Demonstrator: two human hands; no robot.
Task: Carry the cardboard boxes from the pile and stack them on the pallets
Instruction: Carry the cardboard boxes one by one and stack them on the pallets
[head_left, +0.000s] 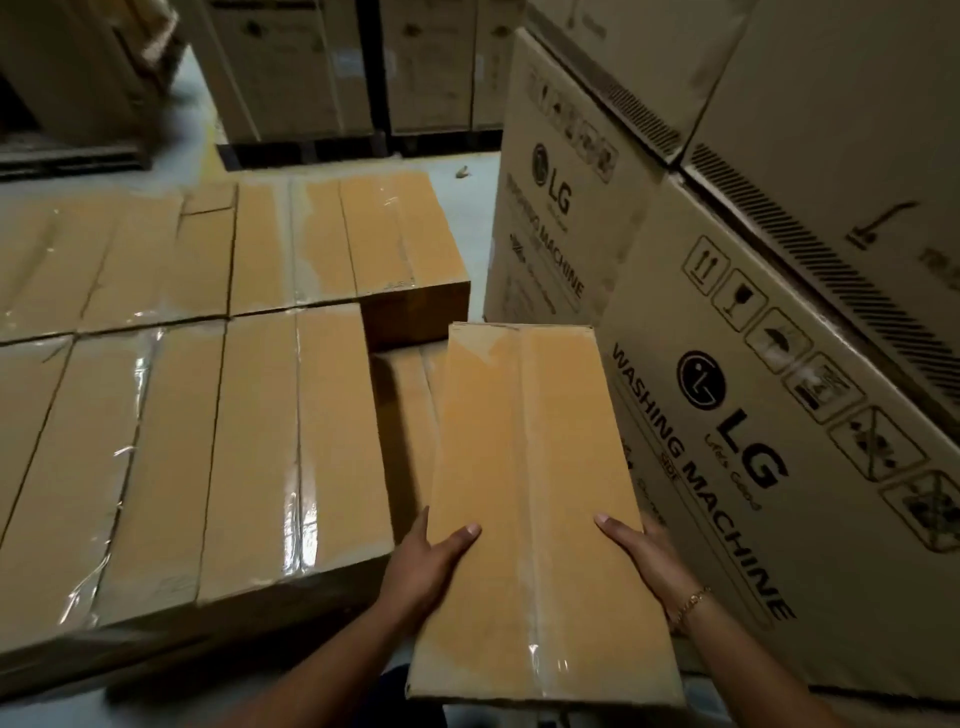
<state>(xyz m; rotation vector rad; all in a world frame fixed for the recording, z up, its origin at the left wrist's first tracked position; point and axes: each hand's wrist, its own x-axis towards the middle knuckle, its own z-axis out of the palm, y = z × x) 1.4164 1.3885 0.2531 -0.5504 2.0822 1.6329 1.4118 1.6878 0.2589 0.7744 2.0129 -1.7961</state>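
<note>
Carried box (540, 499): left hand (431, 561) and right hand (649, 556) grasping its sides. Stacked boxes (208, 415): upper layer nearly full; corner gap (410, 410) unfilled.

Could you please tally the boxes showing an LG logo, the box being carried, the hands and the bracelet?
LG-logo boxes: 2
carried box: 1
Hands, left hand and right hand: 2
bracelet: 1
Total: 6
</note>
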